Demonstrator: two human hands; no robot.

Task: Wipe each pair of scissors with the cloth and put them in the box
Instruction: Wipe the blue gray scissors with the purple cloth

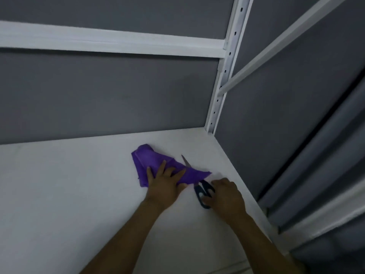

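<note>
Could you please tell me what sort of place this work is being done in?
Likely a bay of a shelving rack or work booth: a flat white shelf, a white upright post with adjustment holes, and grey panels behind it.

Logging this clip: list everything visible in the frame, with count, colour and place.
cloth: one, purple, crumpled on the shelf near the back right corner
scissors: one pair, dark handles, blades partly under the cloth, tip poking out behind it
shelf: one, white, flat surface under everything
post: one, white, with holes, upright at the back right corner
rails: two, white, running left and right from the post
panels: grey, behind and to the right
left hand: presses flat on the cloth
right hand: grips the scissors' handles
</note>
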